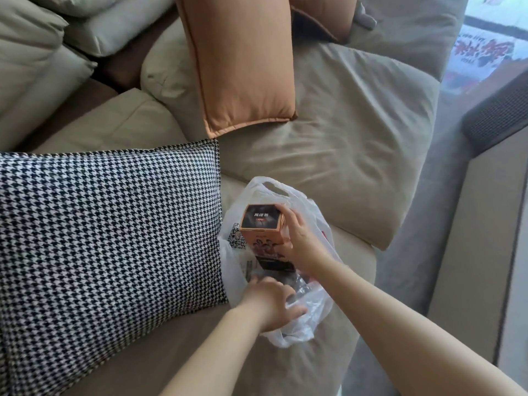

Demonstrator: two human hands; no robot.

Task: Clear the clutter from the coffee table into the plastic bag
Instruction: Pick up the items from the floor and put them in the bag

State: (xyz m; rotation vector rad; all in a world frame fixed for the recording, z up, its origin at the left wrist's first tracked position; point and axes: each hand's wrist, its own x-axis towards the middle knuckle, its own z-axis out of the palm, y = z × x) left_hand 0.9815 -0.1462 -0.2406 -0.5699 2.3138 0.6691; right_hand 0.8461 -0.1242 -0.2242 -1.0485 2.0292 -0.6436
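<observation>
Left hand (271,302) nearest, fingers curled on the near rim of the bag (310,315), which lies on the sofa (357,132) beside a houndstooth cushion (108,230). Right hand (300,238) grips the orange box (261,227), upright, lower end inside the bag mouth.

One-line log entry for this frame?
step: bagging | right hand: grips box | left hand: holds bag | bag: on sofa
</observation>
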